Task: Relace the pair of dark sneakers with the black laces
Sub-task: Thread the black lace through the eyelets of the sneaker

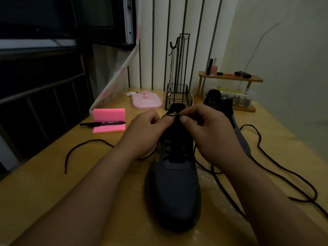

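Your near sneaker [173, 189] sits on the wooden table [44, 183] right in front of you, toe pointing toward you and heel toward the far side, resting between your two forearms. Both your hands meet at the far end of it. Your left hand [147, 132] has its fingers curled, and thumb and forefinger pinch the top edge of the tongue [174, 110]. Your right hand [209, 132] does the same just beside it, so the two thumbs are almost touching. The spot is dark, so I cannot tell whether a lace end is also caught in either pinch.

The second sneaker [225, 107] stands farther back and to the right, partly hidden behind your right hand. A black lace strand [85, 144] curves over the table to the left and runs in under your left wrist. Loops of black lace [266, 153] sprawl over the table on the right, from beside the near sneaker out toward the right edge.

On the far left lies a pink sticky-note pad [109, 114] with a black marker [103, 123] across it. Beyond, along the wall, stand a pink stand [146, 102], a black wire basket [178, 98] and a small wooden shelf [230, 78] carrying bottles.
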Available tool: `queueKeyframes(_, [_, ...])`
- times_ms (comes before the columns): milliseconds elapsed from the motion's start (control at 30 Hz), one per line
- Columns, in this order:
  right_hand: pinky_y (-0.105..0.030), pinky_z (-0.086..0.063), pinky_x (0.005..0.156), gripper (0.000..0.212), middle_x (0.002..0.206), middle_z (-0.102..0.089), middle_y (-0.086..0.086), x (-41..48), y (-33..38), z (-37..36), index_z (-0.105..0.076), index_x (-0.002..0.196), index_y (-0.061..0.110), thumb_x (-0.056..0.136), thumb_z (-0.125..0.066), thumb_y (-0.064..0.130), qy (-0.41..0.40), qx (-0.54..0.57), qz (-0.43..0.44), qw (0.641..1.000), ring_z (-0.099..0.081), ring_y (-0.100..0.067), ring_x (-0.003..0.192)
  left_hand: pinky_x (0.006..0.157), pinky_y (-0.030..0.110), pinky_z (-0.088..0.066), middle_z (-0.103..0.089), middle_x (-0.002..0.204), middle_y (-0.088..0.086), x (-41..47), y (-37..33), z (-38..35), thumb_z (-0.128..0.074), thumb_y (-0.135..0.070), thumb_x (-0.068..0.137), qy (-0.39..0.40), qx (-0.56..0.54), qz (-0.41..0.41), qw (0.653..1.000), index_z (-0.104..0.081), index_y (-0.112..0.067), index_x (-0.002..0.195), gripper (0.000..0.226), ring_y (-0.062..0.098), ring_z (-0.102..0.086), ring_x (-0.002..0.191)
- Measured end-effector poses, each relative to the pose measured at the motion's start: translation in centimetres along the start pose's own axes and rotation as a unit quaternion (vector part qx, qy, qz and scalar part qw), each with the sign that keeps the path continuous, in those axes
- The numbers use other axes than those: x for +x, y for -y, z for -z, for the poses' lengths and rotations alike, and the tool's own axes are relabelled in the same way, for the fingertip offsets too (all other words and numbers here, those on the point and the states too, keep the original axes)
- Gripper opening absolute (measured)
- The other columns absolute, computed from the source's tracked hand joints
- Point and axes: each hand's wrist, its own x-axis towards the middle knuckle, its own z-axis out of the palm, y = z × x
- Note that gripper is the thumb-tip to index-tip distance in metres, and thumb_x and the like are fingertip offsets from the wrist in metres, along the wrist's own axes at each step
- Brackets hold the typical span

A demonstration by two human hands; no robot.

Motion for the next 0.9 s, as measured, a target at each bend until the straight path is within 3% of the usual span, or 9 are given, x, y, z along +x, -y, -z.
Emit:
queueKeyframes(100, [-0.029, -0.056, 0.084, 0.011, 0.100, -0.061, 0.015, 0.0, 0.0, -0.4, -0.074, 0.108, 0.027, 0.098, -0.069, 0.029, -0.014, -0.110, 0.042, 0.993, -0.059, -0.003, 0.095, 0.072, 0.042, -0.051, -0.068, 0.090, 0.018, -0.1, 0.0, 0.2, -0.060, -0.059, 0.097, 0.004, -0.002, -0.008, 1.000, -0.061, -0.003, 0.092, 0.056, 0.033, -0.065, 0.086])
queueKeyframes(167, [-0.037, -0.058, 0.085, 0.013, 0.100, -0.061, 0.013, 0.2, 0.1, -0.5, -0.074, 0.108, 0.028, 0.097, -0.070, 0.031, -0.012, -0.124, 0.044, 0.991, -0.060, -0.006, 0.096, 0.075, 0.047, -0.054, -0.068, 0.089, 0.016, -0.3, 0.0, 0.2, -0.060, -0.058, 0.097, 0.014, -0.003, -0.007, 1.000, -0.060, -0.006, 0.092, 0.053, 0.031, -0.066, 0.086])
queueKeyframes(300, [-0.040, -0.060, 0.085, 0.010, 0.101, -0.065, 0.013, 0.5, 0.3, -0.8, -0.075, 0.106, 0.030, 0.097, -0.070, 0.030, -0.002, -0.102, 0.024, 0.994, -0.063, -0.007, 0.096, 0.070, 0.042, -0.050, -0.065, 0.082, 0.009, -0.6, -0.1, 0.2, -0.060, -0.049, 0.099, 0.013, -0.004, -0.004, 1.000, -0.060, -0.010, 0.089, 0.040, 0.024, -0.063, 0.079])
queueKeyframes(400, [-0.035, -0.061, 0.085, 0.009, 0.103, -0.067, 0.011, 0.6, 0.7, -0.8, -0.076, 0.105, 0.026, 0.099, -0.068, 0.026, -0.010, -0.020, -0.010, 1.000, -0.066, -0.004, 0.096, 0.071, 0.042, -0.050, -0.066, 0.081, 0.007, -0.7, -0.2, 0.8, -0.056, -0.038, 0.102, 0.018, -0.020, 0.003, 1.000, -0.064, -0.014, 0.084, 0.031, 0.021, -0.062, 0.076])
queueKeyframes(500, [-0.020, -0.060, 0.078, 0.013, 0.106, -0.072, 0.008, 1.2, 1.6, -0.1, -0.075, 0.108, 0.025, 0.101, -0.066, 0.020, 0.016, 0.050, -0.043, 0.998, -0.069, -0.001, 0.094, 0.083, 0.052, -0.055, -0.069, 0.093, 0.019, -0.7, 0.1, 1.3, -0.054, -0.029, 0.103, 0.042, -0.059, 0.027, 0.997, -0.068, -0.008, 0.089, 0.029, 0.031, -0.066, 0.084])
queueKeyframes(633, [-0.009, -0.052, 0.062, 0.014, 0.103, -0.071, 0.005, 2.0, 2.6, 0.8, -0.070, 0.107, 0.022, 0.101, -0.060, 0.014, 0.101, 0.093, -0.097, 0.986, -0.069, 0.004, 0.084, 0.079, 0.042, -0.056, -0.069, 0.100, 0.023, -0.5, 0.7, 1.5, -0.052, -0.021, 0.104, 0.056, -0.097, 0.049, 0.992, -0.070, -0.005, 0.090, 0.027, 0.028, -0.066, 0.087])
queueKeyframes(767, [-0.022, -0.057, 0.072, 0.018, 0.106, -0.070, 0.005, 2.5, 3.1, 0.7, -0.070, 0.106, 0.026, 0.106, -0.052, 0.025, 0.143, 0.068, -0.097, 0.983, -0.069, -0.006, 0.091, 0.078, 0.038, -0.056, -0.071, 0.097, 0.022, -0.3, 1.1, 1.5, -0.052, -0.019, 0.104, 0.056, -0.119, 0.064, 0.989, -0.070, 0.000, 0.095, 0.028, 0.029, -0.068, 0.087])
queueKeyframes(833, [-0.032, -0.060, 0.080, 0.019, 0.102, -0.070, 0.004, 2.3, 2.8, 0.4, -0.070, 0.105, 0.025, 0.107, -0.052, 0.030, 0.126, 0.025, -0.072, 0.989, -0.068, -0.009, 0.092, 0.078, 0.039, -0.056, -0.073, 0.091, 0.015, -0.3, 1.2, 1.4, -0.052, -0.020, 0.105, 0.057, -0.128, 0.068, 0.988, -0.071, -0.004, 0.091, 0.027, 0.026, -0.069, 0.085])
queueKeyframes(900, [-0.033, -0.060, 0.082, 0.015, 0.099, -0.069, 0.008, 1.9, 2.4, 0.1, -0.070, 0.105, 0.026, 0.106, -0.057, 0.031, 0.105, 0.003, -0.041, 0.994, -0.066, -0.004, 0.091, 0.077, 0.037, -0.056, -0.072, 0.088, 0.010, -0.4, 1.1, 1.4, -0.052, -0.020, 0.105, 0.059, -0.137, 0.068, 0.986, -0.071, -0.009, 0.089, 0.026, 0.021, -0.069, 0.082])
